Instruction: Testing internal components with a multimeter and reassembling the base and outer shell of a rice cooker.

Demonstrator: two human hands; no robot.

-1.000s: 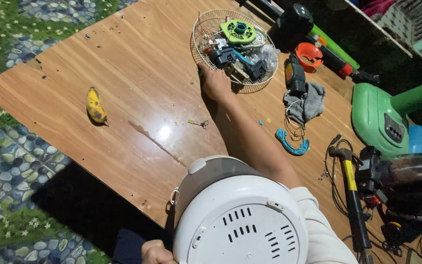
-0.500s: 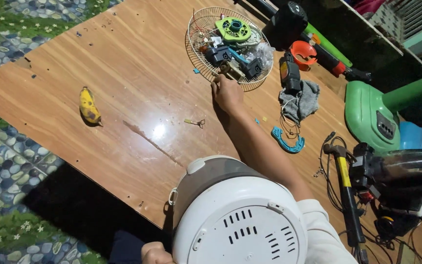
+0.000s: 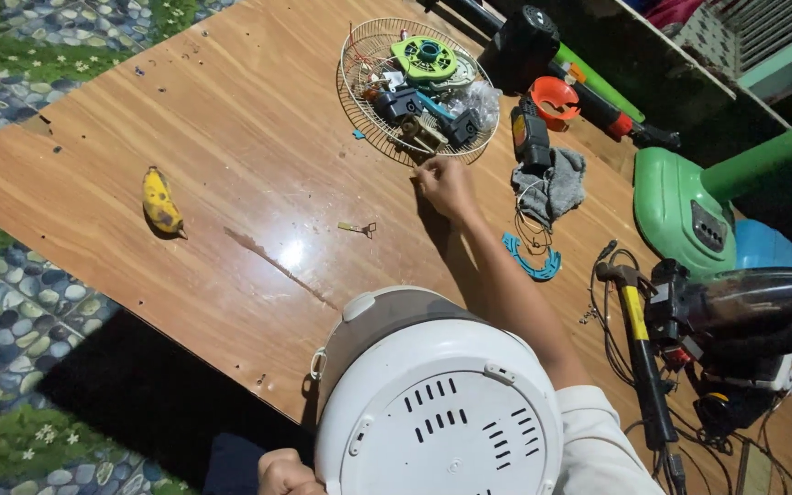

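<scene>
A white and grey rice cooker (image 3: 433, 412) lies upturned at the table's near edge, its vented base facing me. My left hand (image 3: 284, 473) grips its lower left rim; only the knuckles show. My right arm reaches over the table. My right hand (image 3: 446, 186) rests on the wood just in front of a round wire fan guard (image 3: 359, 87), fingers curled closed. I cannot see whether it holds anything small. The guard holds a green plastic part (image 3: 423, 59), dark parts and wires. A small metal piece (image 3: 357, 227) lies left of the hand.
A spotted yellow banana (image 3: 161, 200) lies at the table's left. To the right are a grey rag (image 3: 556, 183), a blue plastic ring piece (image 3: 529, 261), a yellow-handled hammer (image 3: 639, 339), an orange part (image 3: 552, 99), a green fan base (image 3: 689, 215) and tangled cables. Patterned floor shows on the left.
My right hand has drawn back from inside the wire guard to the table just in front of it. The cooker and my left hand stay put.
</scene>
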